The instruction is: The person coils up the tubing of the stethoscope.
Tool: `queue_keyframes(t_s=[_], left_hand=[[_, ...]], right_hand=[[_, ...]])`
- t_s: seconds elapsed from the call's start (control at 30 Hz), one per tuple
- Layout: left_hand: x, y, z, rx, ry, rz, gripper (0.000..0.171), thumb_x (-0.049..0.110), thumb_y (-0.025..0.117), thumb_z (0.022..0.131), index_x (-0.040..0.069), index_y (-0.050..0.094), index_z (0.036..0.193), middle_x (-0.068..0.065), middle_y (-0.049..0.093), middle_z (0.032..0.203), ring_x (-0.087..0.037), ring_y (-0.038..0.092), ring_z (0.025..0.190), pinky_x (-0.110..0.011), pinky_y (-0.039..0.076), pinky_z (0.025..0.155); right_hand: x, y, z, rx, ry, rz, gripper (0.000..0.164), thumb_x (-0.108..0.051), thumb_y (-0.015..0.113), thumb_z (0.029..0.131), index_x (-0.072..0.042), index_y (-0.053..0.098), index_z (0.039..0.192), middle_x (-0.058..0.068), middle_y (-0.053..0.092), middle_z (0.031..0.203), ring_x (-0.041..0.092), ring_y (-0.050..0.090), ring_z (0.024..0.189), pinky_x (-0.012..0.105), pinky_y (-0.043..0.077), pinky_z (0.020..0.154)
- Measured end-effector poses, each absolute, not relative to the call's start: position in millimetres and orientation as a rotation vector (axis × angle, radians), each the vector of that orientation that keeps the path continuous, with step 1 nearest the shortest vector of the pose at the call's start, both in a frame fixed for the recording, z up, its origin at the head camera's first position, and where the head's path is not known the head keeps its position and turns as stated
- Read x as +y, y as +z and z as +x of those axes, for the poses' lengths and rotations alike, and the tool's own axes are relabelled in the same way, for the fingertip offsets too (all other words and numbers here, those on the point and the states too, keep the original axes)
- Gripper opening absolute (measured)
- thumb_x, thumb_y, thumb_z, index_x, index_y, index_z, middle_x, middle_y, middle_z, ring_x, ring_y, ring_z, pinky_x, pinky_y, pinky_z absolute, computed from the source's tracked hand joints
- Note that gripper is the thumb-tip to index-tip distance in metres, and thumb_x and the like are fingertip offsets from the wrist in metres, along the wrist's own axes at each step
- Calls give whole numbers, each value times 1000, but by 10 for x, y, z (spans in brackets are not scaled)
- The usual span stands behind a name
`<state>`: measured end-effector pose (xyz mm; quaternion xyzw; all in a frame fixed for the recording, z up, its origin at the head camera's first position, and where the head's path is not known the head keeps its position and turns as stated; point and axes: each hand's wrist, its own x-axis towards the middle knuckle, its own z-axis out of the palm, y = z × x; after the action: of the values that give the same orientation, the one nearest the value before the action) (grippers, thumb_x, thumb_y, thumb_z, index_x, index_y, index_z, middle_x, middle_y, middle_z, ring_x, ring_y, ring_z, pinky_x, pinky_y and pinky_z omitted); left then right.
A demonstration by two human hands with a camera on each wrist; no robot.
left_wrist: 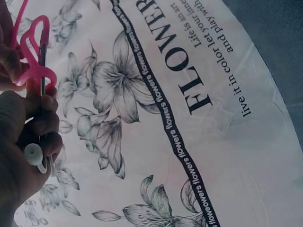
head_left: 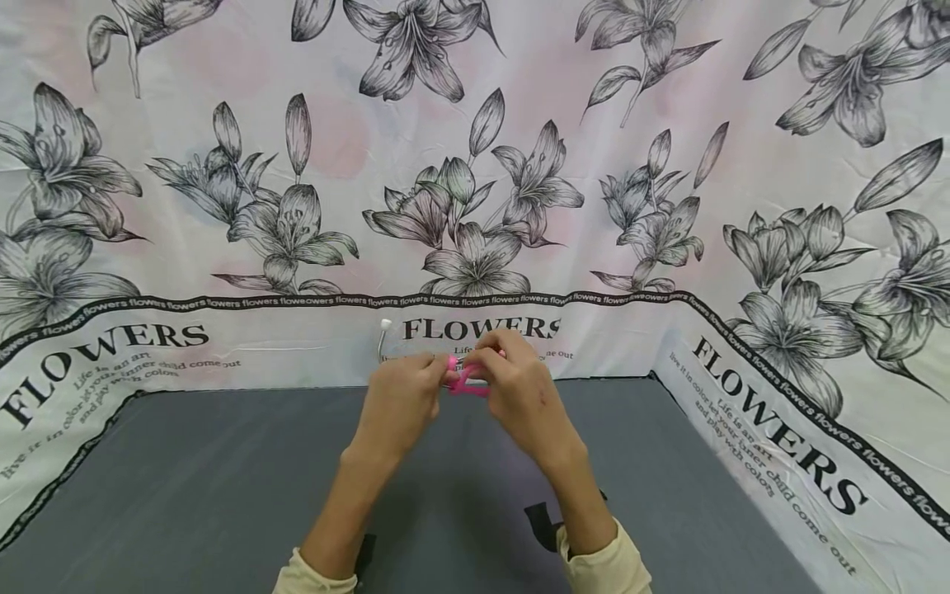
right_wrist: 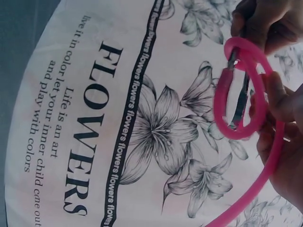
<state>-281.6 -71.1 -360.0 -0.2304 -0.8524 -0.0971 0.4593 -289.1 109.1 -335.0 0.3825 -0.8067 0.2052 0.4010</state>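
Both hands are raised over the table, holding a stethoscope with pink tubing [right_wrist: 220, 101] and metal ear tubes [right_wrist: 240, 101]. My left hand [head_left: 401, 396] grips the metal part, its fingers curled round it below the pink tubing. One white ear tip [left_wrist: 33, 153] sticks out past that hand on its bent metal tube. My right hand [head_left: 523, 400] pinches the pink tubing, which is bent into a loop and crosses over itself beside the metal. A long run of tubing curves away below the right hand in the right wrist view. The chest piece is out of sight.
Under the hands lies a dark grey tabletop [head_left: 245, 470]. A white cloth [head_left: 326, 346] printed with flowers and lettering stands round the back and sides. A black patch [head_left: 543, 526] shows beside the right forearm.
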Motion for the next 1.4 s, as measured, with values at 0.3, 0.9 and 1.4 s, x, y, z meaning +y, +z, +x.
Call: queue_keyframes(t_s=[0.3, 0.9, 1.4], left_hand=[[-681, -3572, -2793, -2102, -181, -725, 25, -7, 84, 73, 9, 74, 89, 2, 70, 73, -15, 67, 62, -27, 56, 62], [-746, -3508, -2718, -2187, -221, -881, 35, 33, 78, 95, 16, 60, 70, 7, 50, 61, -8, 42, 56, -23, 38, 57], [-848, -3429, -2665, -2265, -798, -966, 19, 22, 67, 102, 17, 72, 85, 9, 59, 69, 0, 42, 61, -17, 37, 57]], right_hand=[[1134, -3355, -2953, -2075, 575, 886, 9, -2, 84, 83, -6, 78, 90, 4, 76, 87, 23, 66, 83, 37, 56, 83], [1322, -3374, -3072, -2084, 861, 870, 21, -6, 86, 81, -1, 70, 94, 12, 75, 86, 22, 76, 79, 33, 63, 72], [1419, -3465, -3221, -2185, 1556, 1033, 7, 2, 72, 95, 6, 73, 101, 25, 75, 92, 9, 73, 78, 27, 63, 75]])
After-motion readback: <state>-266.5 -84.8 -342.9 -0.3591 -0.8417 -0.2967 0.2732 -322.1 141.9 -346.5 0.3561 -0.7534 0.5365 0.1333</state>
